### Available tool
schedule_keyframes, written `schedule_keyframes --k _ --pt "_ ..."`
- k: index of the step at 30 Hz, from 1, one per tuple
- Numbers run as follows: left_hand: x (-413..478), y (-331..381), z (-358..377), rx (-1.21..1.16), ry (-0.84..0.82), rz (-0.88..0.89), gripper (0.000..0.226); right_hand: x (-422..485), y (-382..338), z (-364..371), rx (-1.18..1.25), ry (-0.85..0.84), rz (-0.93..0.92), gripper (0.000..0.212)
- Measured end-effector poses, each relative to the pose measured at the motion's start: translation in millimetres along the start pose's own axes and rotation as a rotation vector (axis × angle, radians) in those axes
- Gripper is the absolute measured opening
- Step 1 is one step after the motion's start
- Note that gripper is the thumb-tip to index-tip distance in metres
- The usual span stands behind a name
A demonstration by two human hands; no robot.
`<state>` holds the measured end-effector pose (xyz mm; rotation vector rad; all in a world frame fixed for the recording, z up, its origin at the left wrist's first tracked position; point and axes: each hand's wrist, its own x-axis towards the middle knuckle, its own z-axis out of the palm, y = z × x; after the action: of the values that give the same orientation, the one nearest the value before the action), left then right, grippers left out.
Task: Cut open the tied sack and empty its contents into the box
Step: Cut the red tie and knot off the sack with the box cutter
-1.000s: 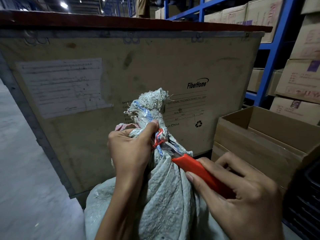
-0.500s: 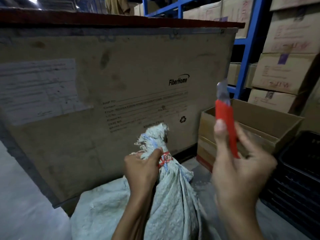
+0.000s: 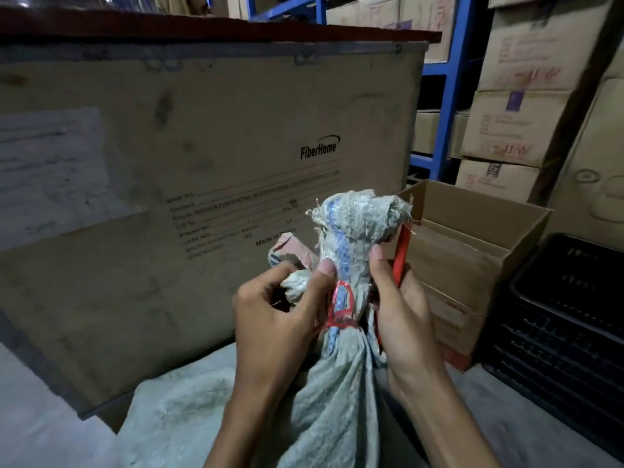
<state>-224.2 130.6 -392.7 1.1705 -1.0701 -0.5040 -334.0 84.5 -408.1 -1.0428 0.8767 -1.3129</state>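
A grey-white woven sack [image 3: 334,396] stands in front of me, its bunched neck [image 3: 358,224] bound by a red tie [image 3: 341,310]. My left hand [image 3: 280,315] pinches the neck's left folds, thumb just above the tie. My right hand [image 3: 401,319] presses on the neck's right side and holds a red utility knife [image 3: 401,255], which points up behind the neck; its blade is hidden. An open cardboard box [image 3: 472,241] sits just right of the sack.
A large FiberHome crate [image 3: 209,157] fills the space behind the sack. A black plastic crate [image 3: 567,319] stands at the right. Stacked cartons [image 3: 520,130] and blue shelving [image 3: 449,96] rise beyond the box. Grey floor [image 3: 40,434] lies at the left.
My right hand has come down from its raised position and returned to the sack neck, knife still in it. My left hand has shifted its grip on the neck folds.
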Motion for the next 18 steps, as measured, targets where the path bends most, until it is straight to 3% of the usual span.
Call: schedule_keyframes --k 2,6,8,10,12,15,18 --pt "6 3 -8 0.046 -0.020 0.021 0.037 -1 -6 -1 -0.036 0.034 -0.056 0.057" --pt "18 10 -24 0.157 -0.126 -0.114 0.013 -2 -11 -2 -0.038 0.064 -0.103 0.056" --pt "18 10 -29 0.422 -0.071 -0.098 0.026 -3 -9 2 -0.057 0.114 -0.126 0.059" --pt "17 14 -31 0.922 0.036 -0.027 0.052 -1 -6 3 -0.025 0.139 -0.122 0.054" --pt "14 27 -31 1.123 0.109 0.114 0.058 0 -3 3 0.071 0.127 -0.083 0.045" --pt "14 29 -31 0.913 -0.041 0.412 0.047 -3 0 6 0.173 0.098 -0.035 0.051" --pt "9 27 -22 0.535 -0.125 0.235 0.033 -4 -2 9 0.190 0.096 -0.040 0.047"
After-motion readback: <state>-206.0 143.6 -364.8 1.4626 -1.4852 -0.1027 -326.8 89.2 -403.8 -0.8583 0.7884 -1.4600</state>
